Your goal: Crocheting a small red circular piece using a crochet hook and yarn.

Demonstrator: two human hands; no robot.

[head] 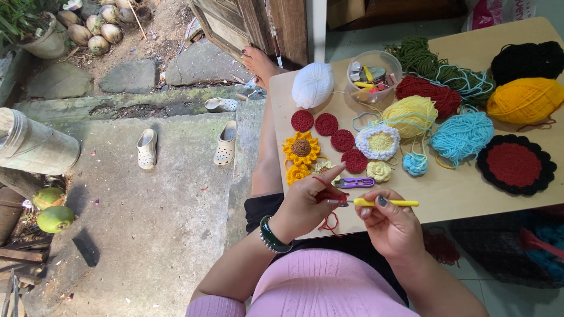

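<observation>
Wooden table [446, 194] by an open doorway, concrete step and sandals outside. At the table's near edge, the left hand [305, 205] pinches a small red crochet piece [330, 196] between thumb and fingers, red yarn tail [329, 223] hanging below the edge. Right hand [390, 226] is closed in a pinch on a yellow-handled crochet hook [385, 202], tip at the red piece. Purple thread snips [354, 182] lie just beside the hands on the table. Beyond: red crochet rounds [326, 124], sunflower motif [301, 148], white-and-yellow flower [378, 141], yarn balls in yellow, blue, white, dark red, and a clear plastic tub [373, 76] of notions near the far edge.

Risks, judged: the hook may slip out of the loop and stitches unravel if the left pinch loosens; the dangling tail could snag on the table edge or lap; an elbow nudge could knock the snips off the near edge.
</observation>
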